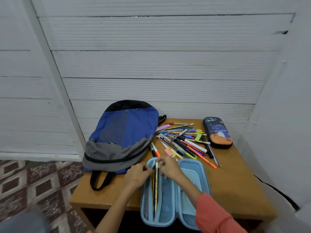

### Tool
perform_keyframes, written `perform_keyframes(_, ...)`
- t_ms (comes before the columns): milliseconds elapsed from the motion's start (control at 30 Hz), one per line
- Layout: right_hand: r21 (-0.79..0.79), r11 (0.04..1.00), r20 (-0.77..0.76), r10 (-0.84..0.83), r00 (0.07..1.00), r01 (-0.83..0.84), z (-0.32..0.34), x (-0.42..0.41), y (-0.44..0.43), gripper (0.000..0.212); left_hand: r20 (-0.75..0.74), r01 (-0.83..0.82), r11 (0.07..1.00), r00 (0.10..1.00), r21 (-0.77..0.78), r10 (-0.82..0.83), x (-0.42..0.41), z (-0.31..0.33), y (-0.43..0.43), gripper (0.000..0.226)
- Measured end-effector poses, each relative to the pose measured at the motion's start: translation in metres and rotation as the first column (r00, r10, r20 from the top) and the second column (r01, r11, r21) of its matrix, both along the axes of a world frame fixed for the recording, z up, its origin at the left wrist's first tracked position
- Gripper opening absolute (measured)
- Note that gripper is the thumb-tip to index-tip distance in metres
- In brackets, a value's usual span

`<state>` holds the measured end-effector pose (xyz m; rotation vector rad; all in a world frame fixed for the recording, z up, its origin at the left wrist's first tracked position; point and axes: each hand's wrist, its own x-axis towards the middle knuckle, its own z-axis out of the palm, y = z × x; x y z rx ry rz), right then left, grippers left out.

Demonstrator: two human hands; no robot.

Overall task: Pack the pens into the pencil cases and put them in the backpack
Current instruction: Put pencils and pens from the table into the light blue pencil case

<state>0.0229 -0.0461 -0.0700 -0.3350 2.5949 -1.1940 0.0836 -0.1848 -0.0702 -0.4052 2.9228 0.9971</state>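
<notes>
- Nearest you, at 6 o'clock, the light-blue hard-shell pencil case lies unzipped and spread flat, its near end over the table's front edge.
- Your right hand has thumb and fingertips closed together on the far tip of a cream patterned pencil. The pencil lies lengthwise in the case's left half, beside dark pens in the mesh pocket.
- Your left hand sits just at 9 o'clock of that tip, fingers curled on the case's far left rim. The exact grip is blurred.
- An orange-pink sleeve covers your right forearm, which crosses the case's right half.
- At 12 to 1 o'clock of your hands, a loose heap of coloured pens, markers and pencils lies on the brown wooden table.
- At 2 o'clock, beside the heap, sits a closed navy dinosaur-print pencil case.
- At 10 to 11 o'clock, a blue, grey and black fabric backpack lies flat, touching the heap's left edge.
</notes>
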Motion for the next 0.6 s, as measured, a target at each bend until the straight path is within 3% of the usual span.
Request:
perform_keyframes(233,0.173,0.985,-0.22,0.039,0.975,0.0,-0.006,0.012,-0.009,0.028,0.006,0.007,1.0,1.0,-0.01,-0.007,0.001,0.0,0.0,0.022)
perform_keyframes(600,0.048,0.998,-0.119,-0.031,0.992,0.037,-0.004,0.008,-0.007,0.022,-0.006,0.015,1.0,1.0,-0.025,-0.015,0.002,0.0,0.001,0.022)
